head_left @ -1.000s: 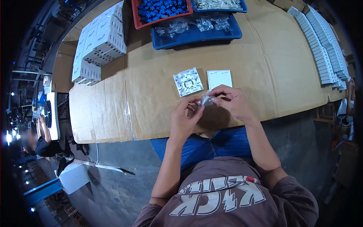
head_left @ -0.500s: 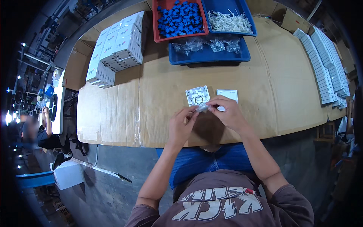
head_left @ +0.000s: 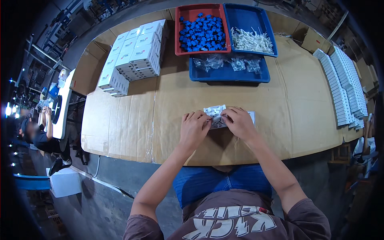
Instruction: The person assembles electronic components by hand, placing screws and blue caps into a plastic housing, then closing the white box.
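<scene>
From the head view, here's your left hand [head_left: 195,127] and right hand [head_left: 239,123], fingertips pinched together on what looks like a small clear bag [head_left: 217,119], though it's blurred, over the white plate [head_left: 215,108] on the counter [head_left: 180,98]. The bag should be featherlight, limp, slippery: pinch its edges. The plate looks stiff, light; take its rim.

Over the table [head_left: 120,134], cannot make out the small pale piece [head_left: 217,119] pinched between left hand [head_left: 195,128] and right hand [head_left: 239,123]; see only parts of white frame [head_left: 215,108] and white panel [head_left: 252,115] past them. Below the table, lose the shirt [head_left: 233,200] at the lower edge.
</scene>
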A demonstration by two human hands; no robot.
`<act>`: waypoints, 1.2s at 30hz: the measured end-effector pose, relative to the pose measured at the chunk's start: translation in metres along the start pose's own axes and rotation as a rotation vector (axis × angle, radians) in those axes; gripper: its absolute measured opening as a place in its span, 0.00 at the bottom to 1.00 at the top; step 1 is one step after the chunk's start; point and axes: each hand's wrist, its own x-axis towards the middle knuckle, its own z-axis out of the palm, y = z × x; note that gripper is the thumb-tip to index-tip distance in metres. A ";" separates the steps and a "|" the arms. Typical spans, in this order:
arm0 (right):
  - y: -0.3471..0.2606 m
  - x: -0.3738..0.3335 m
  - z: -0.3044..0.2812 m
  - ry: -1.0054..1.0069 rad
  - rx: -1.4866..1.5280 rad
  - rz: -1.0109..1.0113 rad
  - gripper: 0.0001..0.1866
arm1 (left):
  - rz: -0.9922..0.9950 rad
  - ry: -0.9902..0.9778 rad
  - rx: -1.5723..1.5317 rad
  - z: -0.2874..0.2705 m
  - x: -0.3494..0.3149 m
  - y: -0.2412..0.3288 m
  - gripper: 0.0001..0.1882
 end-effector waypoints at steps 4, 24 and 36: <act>0.005 0.000 -0.001 0.015 -0.065 -0.081 0.05 | 0.065 0.025 -0.033 0.001 0.001 0.002 0.06; -0.011 0.011 -0.029 -0.347 -0.188 -0.127 0.07 | 0.194 -0.176 0.018 -0.005 -0.006 -0.020 0.27; 0.005 0.135 -0.064 -0.598 0.204 0.159 0.12 | 0.127 -0.162 0.038 -0.010 -0.003 -0.018 0.32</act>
